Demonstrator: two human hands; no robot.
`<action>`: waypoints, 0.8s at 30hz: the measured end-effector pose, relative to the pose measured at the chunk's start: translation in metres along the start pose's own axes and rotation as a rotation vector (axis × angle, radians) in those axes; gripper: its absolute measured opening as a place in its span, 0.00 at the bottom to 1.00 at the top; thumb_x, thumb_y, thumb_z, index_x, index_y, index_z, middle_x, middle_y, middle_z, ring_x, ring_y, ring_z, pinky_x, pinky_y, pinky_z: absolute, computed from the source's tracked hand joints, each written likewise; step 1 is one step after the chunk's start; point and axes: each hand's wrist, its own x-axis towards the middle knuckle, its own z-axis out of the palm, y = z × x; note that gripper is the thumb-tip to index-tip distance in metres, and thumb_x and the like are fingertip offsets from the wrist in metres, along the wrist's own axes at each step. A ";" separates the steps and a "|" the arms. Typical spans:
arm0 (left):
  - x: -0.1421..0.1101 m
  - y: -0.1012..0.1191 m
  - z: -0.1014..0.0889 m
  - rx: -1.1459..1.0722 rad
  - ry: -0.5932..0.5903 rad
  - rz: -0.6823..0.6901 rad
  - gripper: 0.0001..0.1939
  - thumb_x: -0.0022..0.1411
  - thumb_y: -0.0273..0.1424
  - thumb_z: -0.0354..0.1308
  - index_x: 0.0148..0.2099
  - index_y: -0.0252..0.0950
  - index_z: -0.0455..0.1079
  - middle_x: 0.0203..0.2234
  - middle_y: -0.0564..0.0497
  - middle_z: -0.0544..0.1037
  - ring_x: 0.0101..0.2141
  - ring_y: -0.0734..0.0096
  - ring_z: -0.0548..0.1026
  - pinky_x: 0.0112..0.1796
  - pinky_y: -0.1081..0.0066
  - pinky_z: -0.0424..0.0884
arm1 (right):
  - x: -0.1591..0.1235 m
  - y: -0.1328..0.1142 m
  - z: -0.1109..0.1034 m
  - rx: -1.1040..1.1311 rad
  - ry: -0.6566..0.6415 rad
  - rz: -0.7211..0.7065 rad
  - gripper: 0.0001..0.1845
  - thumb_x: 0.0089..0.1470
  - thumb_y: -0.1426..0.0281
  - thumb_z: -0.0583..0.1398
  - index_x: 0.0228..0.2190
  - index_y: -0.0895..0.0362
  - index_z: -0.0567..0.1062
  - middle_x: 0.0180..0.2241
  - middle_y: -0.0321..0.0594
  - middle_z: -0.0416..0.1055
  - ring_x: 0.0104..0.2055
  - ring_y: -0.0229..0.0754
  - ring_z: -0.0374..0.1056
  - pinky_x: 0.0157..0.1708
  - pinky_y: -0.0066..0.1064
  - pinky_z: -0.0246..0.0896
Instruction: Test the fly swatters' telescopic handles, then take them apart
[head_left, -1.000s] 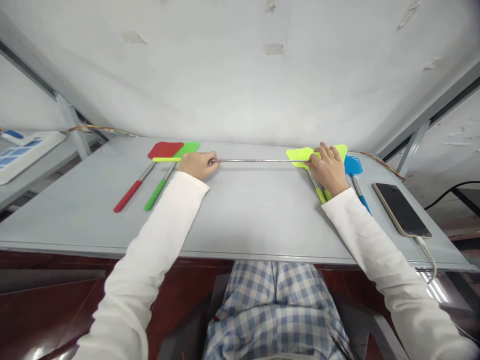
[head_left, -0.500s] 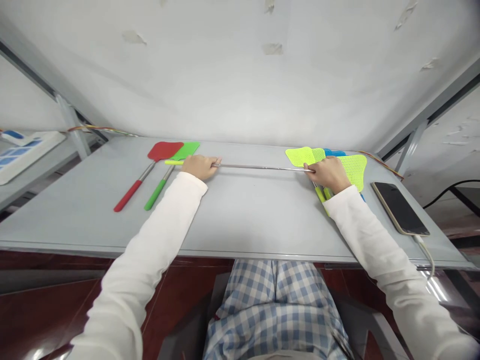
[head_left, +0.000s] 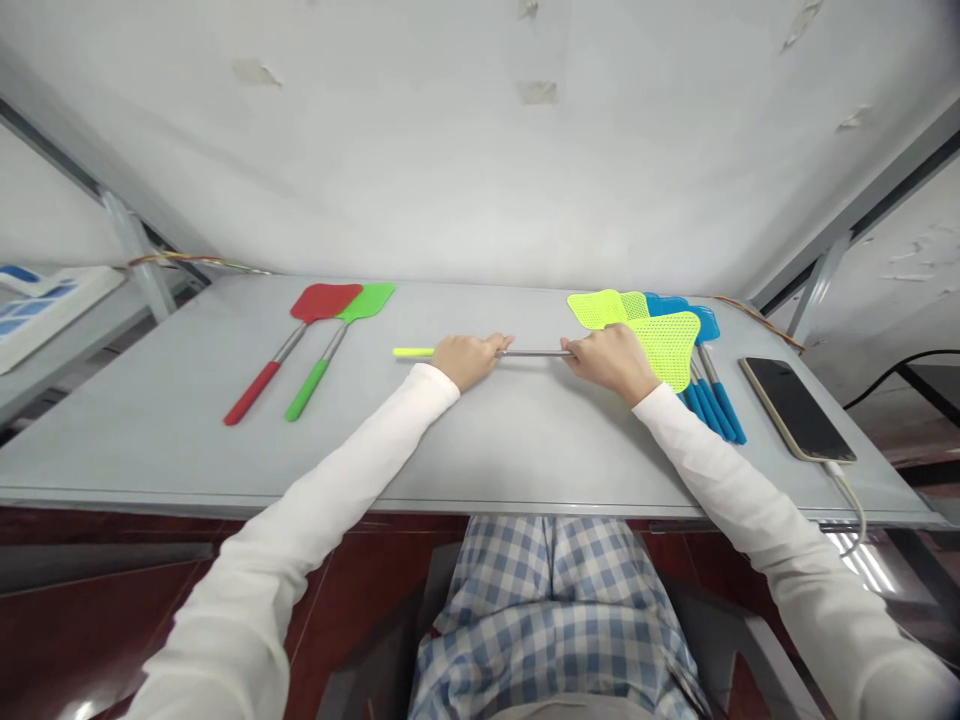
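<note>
Surface [head_left: 480, 440] of pale grey spans the view, carrying a smartphone [head_left: 796, 408] at the right, blue fly swatters [head_left: 711, 392] beside it, and a red fly swatter [head_left: 321, 302] and a green fly swatter [head_left: 366, 301] at the left. Left hand [head_left: 469, 362] and right hand [head_left: 611, 360] each pinch a steel swatter shaft [head_left: 536, 353] between them, its yellow grip [head_left: 412, 352] sticking out past the left hand. A yellow mesh swatter head [head_left: 664, 345] lies just beside the right hand.
</note>
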 end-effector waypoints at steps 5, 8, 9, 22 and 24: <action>-0.009 0.034 0.002 -0.057 -0.057 0.044 0.25 0.70 0.40 0.36 0.47 0.35 0.72 0.27 0.37 0.79 0.32 0.53 0.79 0.31 0.64 0.67 | 0.001 -0.027 -0.003 0.027 -0.013 -0.102 0.25 0.64 0.68 0.44 0.32 0.59 0.80 0.25 0.52 0.76 0.28 0.45 0.71 0.28 0.34 0.43; -0.015 0.045 0.001 -0.066 -0.100 0.061 0.23 0.70 0.38 0.37 0.49 0.35 0.71 0.28 0.38 0.80 0.33 0.52 0.79 0.31 0.63 0.67 | -0.001 -0.035 -0.004 0.053 -0.053 -0.159 0.21 0.61 0.72 0.46 0.33 0.59 0.79 0.26 0.51 0.77 0.28 0.43 0.71 0.28 0.34 0.42; -0.016 0.047 0.000 -0.065 -0.108 0.065 0.22 0.70 0.37 0.37 0.49 0.35 0.71 0.28 0.38 0.80 0.33 0.52 0.80 0.31 0.63 0.67 | -0.001 -0.036 -0.004 0.064 -0.058 -0.172 0.20 0.61 0.73 0.47 0.33 0.60 0.78 0.26 0.50 0.77 0.27 0.43 0.70 0.28 0.34 0.42; 0.002 0.012 -0.001 -0.074 0.116 0.031 0.17 0.68 0.37 0.43 0.43 0.39 0.73 0.30 0.44 0.80 0.31 0.60 0.77 0.26 0.69 0.58 | 0.001 0.004 0.007 0.038 0.489 -0.090 0.09 0.57 0.70 0.55 0.37 0.54 0.74 0.49 0.47 0.70 0.53 0.51 0.60 0.52 0.43 0.42; 0.002 0.007 -0.002 -0.088 0.176 0.097 0.16 0.67 0.36 0.44 0.41 0.38 0.73 0.29 0.45 0.80 0.29 0.64 0.76 0.25 0.70 0.55 | -0.001 0.010 0.005 0.035 0.523 -0.013 0.10 0.55 0.68 0.57 0.39 0.53 0.73 0.52 0.47 0.67 0.56 0.53 0.57 0.53 0.46 0.41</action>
